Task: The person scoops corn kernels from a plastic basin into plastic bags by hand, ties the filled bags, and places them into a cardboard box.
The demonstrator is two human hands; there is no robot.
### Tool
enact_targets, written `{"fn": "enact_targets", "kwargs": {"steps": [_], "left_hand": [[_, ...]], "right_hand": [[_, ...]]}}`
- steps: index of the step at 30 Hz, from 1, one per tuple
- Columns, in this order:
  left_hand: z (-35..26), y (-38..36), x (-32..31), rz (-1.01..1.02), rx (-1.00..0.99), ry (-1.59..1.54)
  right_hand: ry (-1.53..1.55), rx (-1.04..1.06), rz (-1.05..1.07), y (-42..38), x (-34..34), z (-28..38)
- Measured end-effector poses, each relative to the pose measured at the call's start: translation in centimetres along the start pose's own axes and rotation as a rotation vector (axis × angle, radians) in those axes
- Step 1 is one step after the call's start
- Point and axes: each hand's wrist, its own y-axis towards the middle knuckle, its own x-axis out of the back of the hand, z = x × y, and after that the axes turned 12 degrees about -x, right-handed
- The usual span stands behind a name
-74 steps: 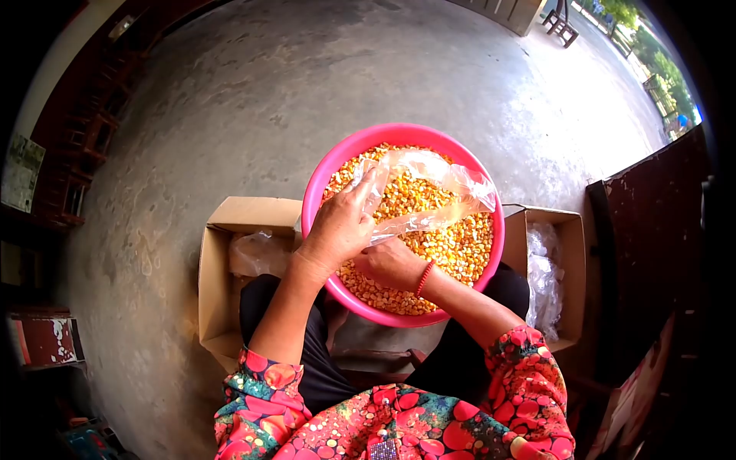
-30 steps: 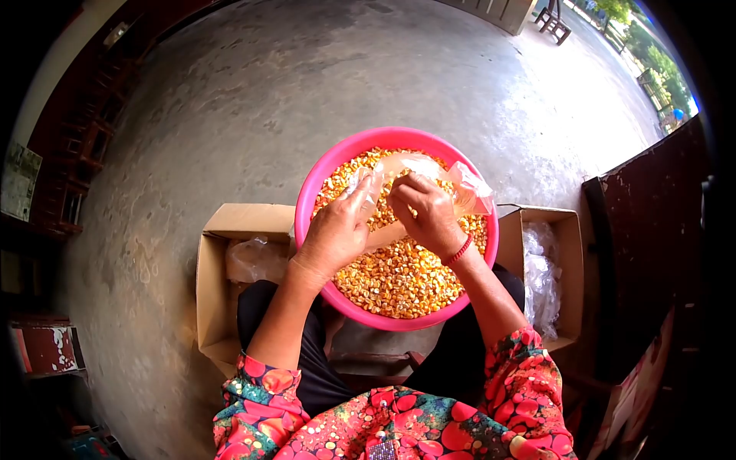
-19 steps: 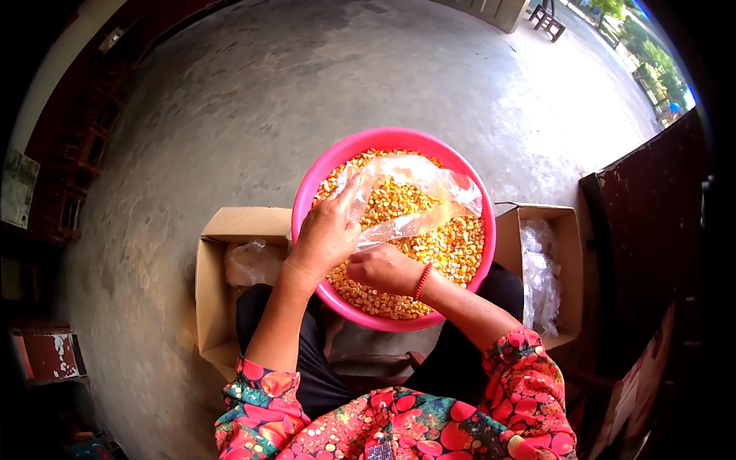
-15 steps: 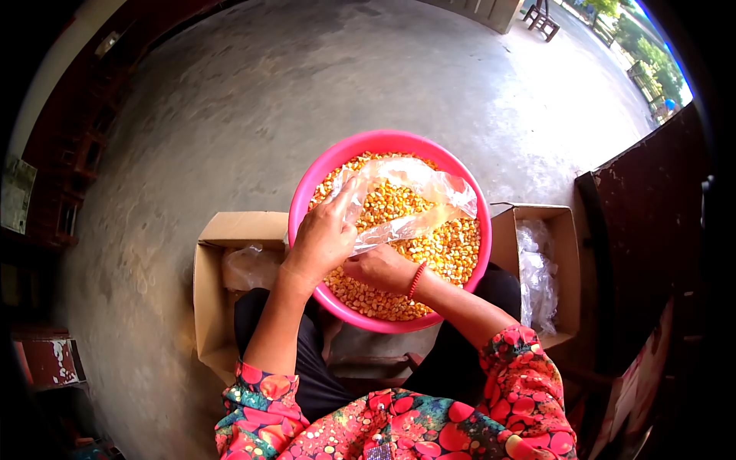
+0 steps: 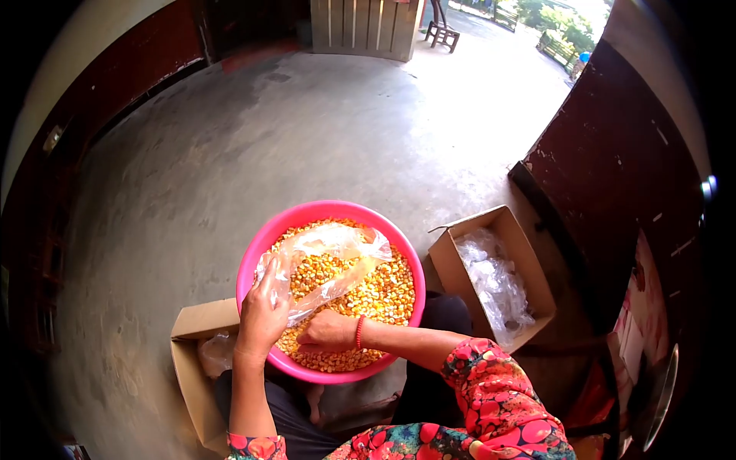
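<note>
A bright pink basin (image 5: 412, 264) full of yellow corn kernels (image 5: 395, 295) sits at my lap. Over the corn lies a clear plastic bag (image 5: 368, 244), its mouth spread wide with kernels showing through. My left hand (image 5: 263, 314) grips the bag's left side, thumb and fingers against the film. At the near side of the bag, my right hand (image 5: 328, 332) is curled low over the corn, a red bead bracelet on its wrist. Its fingertips are hidden, so I cannot see what they hold.
A cardboard box (image 5: 530, 268) with crumpled clear plastic bags (image 5: 494, 280) stands on the right. Another open box (image 5: 188, 368), holding a clear bag (image 5: 217, 353), is at my left leg. A dark red wall (image 5: 613, 153) runs along the right; a small chair (image 5: 442, 34) stands by the doorway.
The camera view has tilted up and swung, so the basin appears lower and further left. My right hand has drawn slightly away from my left hand; the left still holds the bag.
</note>
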Motion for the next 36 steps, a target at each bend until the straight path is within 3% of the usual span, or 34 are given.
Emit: {"fn": "enact_targets", "kwargs": {"steps": [3, 7, 9, 12, 13, 16, 19, 22, 23, 26, 30, 32, 34, 36], "left_hand": [[-0.7, 0.3, 0.4, 0.058, 0.127, -0.034], [-0.4, 0.1, 0.2, 0.025, 0.051, -0.023], [-0.3, 0.0, 0.4, 0.032, 0.083, -0.038], [-0.7, 0.1, 0.7, 0.041, 0.109, -0.075], [-0.6, 0.1, 0.6, 0.039, 0.108, -0.073], [-0.1, -0.2, 0.2, 0.069, 0.016, -0.058], [0.8, -0.3, -0.5, 0.094, 0.068, -0.059], [2.4, 0.1, -1.2, 0.077, 0.077, -0.105], [1.9, 0.7, -1.0, 0.123, 0.191, -0.094], [3.5, 0.8, -2.7, -0.023, 0.089, -0.143], [2.5, 0.4, -3.6, -0.224, -0.094, -0.150], [1.7, -0.6, -3.3, -0.289, -0.127, -0.121], [1.5, -2.9, -3.0, -0.260, 0.116, -0.237], [1.0, -5.2, -2.6, -0.380, -0.019, -0.140]], "right_hand": [[-0.012, 0.013, -0.030, 0.1, 0.2, -0.3], [0.101, 0.050, 0.009, 0.0, 1.8, 0.5], [0.330, 0.179, 0.026, 0.2, 3.2, 1.5], [0.445, 0.076, -0.022, 0.0, 7.1, 3.0], [0.532, 0.093, -0.129, 0.1, 7.5, 2.7], [0.425, -0.086, -0.501, 0.7, 7.8, 0.8], [0.080, -0.110, -0.537, 1.0, 7.8, -2.7], [0.016, -0.022, -0.648, 0.2, 7.3, -3.4], [0.063, -0.064, -0.608, -0.1, 6.3, -4.2], [0.119, -0.206, -0.586, -2.4, 6.2, -3.1], [0.109, -0.102, -0.723, -5.4, 7.3, -0.4], [0.130, -0.136, -0.623, -6.2, 6.2, 0.2], [0.153, -0.088, -0.597, -6.8, 5.5, 1.8], [0.143, -0.063, -0.575, -7.1, 4.4, 2.0]]}}
